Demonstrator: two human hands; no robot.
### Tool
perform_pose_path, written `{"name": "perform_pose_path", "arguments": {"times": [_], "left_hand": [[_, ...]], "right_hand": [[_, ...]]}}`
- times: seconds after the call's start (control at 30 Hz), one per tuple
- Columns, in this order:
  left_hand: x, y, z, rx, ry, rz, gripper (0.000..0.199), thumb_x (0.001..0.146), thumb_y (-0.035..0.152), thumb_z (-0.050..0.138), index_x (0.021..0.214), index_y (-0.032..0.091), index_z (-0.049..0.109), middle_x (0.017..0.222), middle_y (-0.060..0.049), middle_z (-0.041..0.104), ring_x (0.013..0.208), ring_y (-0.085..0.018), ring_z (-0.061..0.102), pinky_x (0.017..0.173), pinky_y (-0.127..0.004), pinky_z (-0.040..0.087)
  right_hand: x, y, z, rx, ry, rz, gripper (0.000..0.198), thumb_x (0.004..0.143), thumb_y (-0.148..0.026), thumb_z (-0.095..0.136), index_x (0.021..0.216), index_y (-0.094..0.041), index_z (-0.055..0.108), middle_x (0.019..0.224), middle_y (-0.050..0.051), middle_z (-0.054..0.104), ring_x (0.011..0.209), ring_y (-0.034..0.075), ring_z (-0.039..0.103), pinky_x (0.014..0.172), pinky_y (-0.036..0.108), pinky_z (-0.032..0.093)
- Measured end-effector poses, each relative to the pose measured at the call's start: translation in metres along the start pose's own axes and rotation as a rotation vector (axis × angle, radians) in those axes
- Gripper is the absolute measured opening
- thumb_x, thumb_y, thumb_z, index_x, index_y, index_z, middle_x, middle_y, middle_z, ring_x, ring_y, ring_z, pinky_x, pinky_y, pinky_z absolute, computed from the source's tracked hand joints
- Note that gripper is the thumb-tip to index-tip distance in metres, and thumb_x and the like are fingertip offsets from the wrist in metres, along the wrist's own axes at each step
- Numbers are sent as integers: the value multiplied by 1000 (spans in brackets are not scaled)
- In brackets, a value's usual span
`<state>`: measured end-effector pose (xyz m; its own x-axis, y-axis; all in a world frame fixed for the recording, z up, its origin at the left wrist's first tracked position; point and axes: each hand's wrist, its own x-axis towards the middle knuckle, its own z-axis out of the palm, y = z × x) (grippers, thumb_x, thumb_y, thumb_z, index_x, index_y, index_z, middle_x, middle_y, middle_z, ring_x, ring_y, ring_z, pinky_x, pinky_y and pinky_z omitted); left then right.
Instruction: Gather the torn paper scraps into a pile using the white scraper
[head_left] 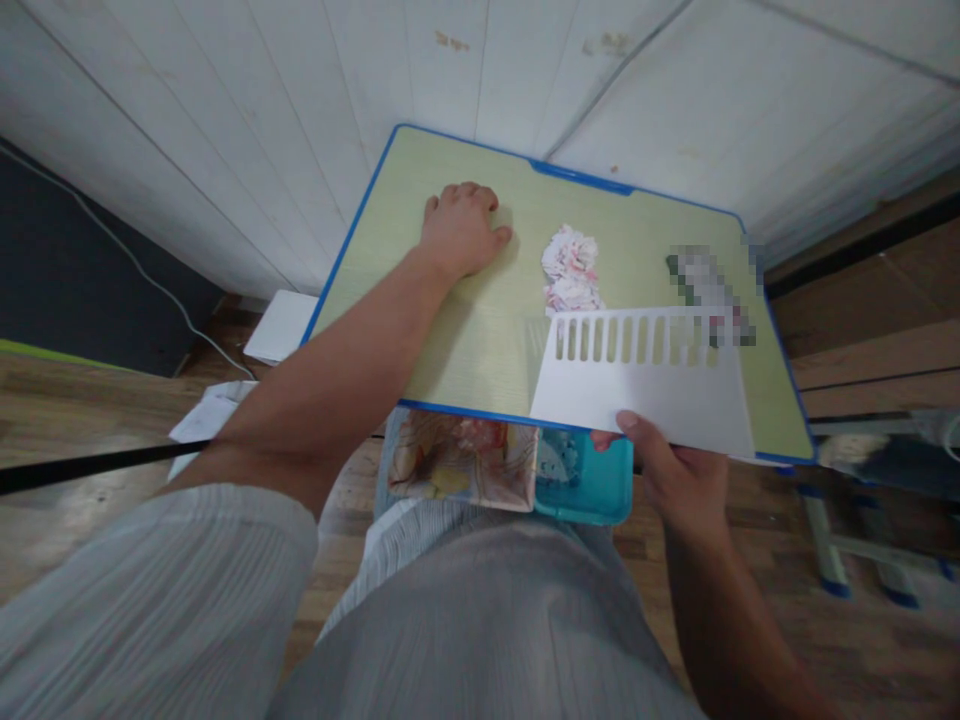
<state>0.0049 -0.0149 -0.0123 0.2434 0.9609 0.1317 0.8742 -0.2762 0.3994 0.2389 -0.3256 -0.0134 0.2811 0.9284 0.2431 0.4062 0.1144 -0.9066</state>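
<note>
My right hand (679, 480) grips a white slotted plastic panel (637, 385) by its near edge, thumb on top. The panel lies over the front right part of a small yellow-green table (480, 345) with a blue rim. My left hand (461, 230) rests palm down on the far left part of the tabletop, fingers apart and slightly bent, holding nothing. Between the hands lies a ruffled white-and-pink bundle (571, 265), its near end touching or just behind the panel's slotted edge; I cannot tell which. A pixelated object (705, 280) lies at the right, partly behind the panel.
Below the table's front edge are a patterned open box (517, 480) with mixed items inside and a turquoise container (611, 480). A white plank wall (360, 90) stands behind the table. A cable (622, 70) runs down it. Metal legs (829, 550) stand at the right.
</note>
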Motion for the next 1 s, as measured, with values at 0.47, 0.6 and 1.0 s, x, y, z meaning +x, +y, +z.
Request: {"name": "perform_pose_path", "arguments": {"times": [0.47, 0.6, 1.0], "left_hand": [[-2, 0, -1, -27, 3, 23, 51, 113, 49, 65, 159, 35, 81, 184, -8, 70, 177, -41, 54, 151, -61, 40], [0, -2, 2, -59, 7, 15, 57, 109, 53, 64, 161, 38, 80, 181, -2, 73, 176, -39, 52, 152, -61, 37], [-10, 9, -10, 36, -32, -1, 56, 119, 44, 66, 168, 19, 75, 186, -13, 67, 175, -36, 55, 151, -55, 41]], "right_hand": [[7, 0, 3, -14, -6, 63, 35, 104, -44, 91, 73, -27, 86, 74, 6, 85, 68, 29, 81, 74, 46, 75], [5, -1, 3, 23, -20, 102, 36, 103, -46, 91, 72, -28, 85, 69, 5, 81, 64, 29, 78, 72, 48, 75], [54, 13, 11, 151, 385, 82, 38, 87, -48, 101, 96, -23, 75, 75, 2, 82, 54, 23, 74, 52, 36, 65]]}}
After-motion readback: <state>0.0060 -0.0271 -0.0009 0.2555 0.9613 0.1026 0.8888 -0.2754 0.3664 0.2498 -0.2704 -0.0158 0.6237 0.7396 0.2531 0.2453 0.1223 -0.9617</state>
